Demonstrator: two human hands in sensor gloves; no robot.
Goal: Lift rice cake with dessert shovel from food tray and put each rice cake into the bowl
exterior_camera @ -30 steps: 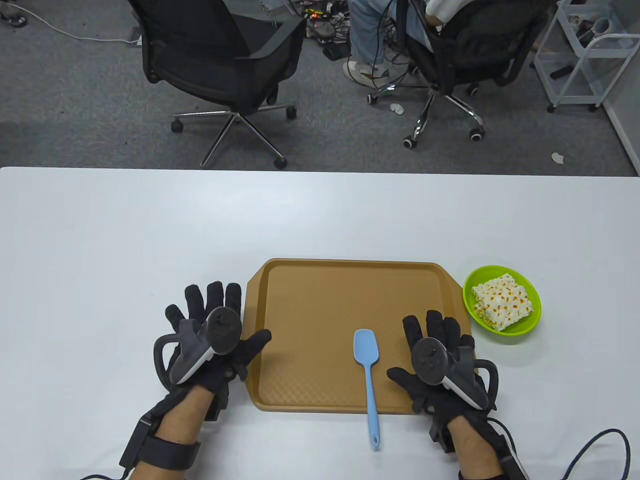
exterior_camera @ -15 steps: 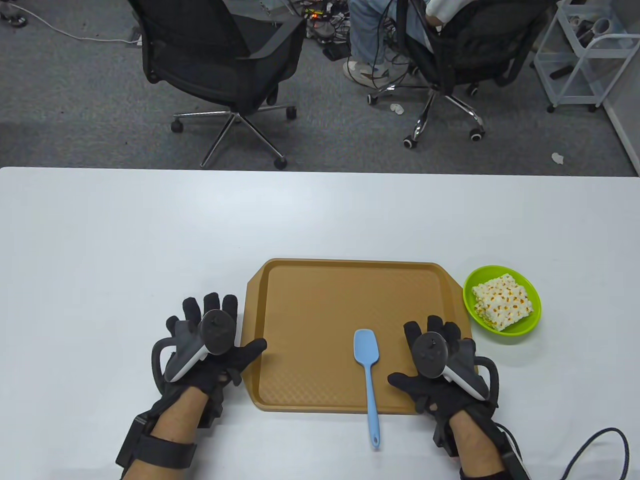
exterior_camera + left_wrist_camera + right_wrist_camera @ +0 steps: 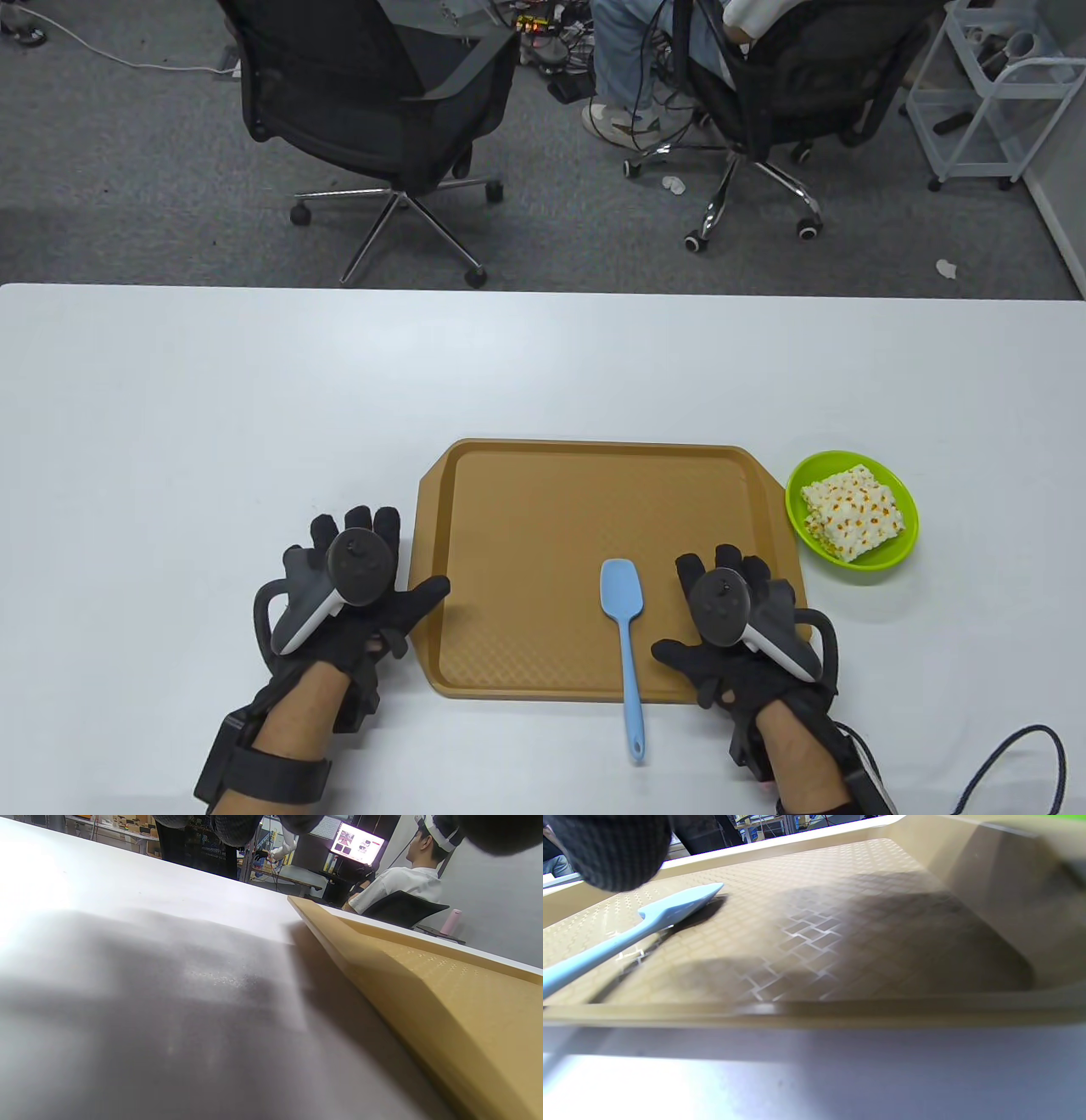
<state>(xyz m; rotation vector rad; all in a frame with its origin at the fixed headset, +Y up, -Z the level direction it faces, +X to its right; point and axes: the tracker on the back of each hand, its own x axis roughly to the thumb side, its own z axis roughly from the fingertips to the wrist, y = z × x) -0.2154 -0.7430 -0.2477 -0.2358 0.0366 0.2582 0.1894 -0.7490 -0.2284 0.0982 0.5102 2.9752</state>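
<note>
A brown food tray [image 3: 526, 509] lies on the white table. A light blue dessert shovel [image 3: 624, 628] rests with its blade on the tray floor and its handle sticking out over the near rim. Right of the tray stands a green bowl [image 3: 891, 560] holding stacked rice cakes [image 3: 851, 512]. My left hand [image 3: 373, 594] sits flat beside the tray's left edge, thumb over the rim, holding nothing. My right hand [image 3: 696, 607] rests over the tray's near right corner, just right of the shovel, fingers relaxed and holding nothing. The right wrist view shows the shovel [image 3: 649, 921] on the tray [image 3: 840, 921].
Beyond the table's far edge stand two office chairs [image 3: 373, 102], with a seated person [image 3: 645, 51] on the right one, and a white cart [image 3: 984, 93] at the far right. A black cable [image 3: 1018, 747] trails by my right wrist.
Both hands have slid a little back toward the near table edge. The shovel, tray and bowl have not moved.
</note>
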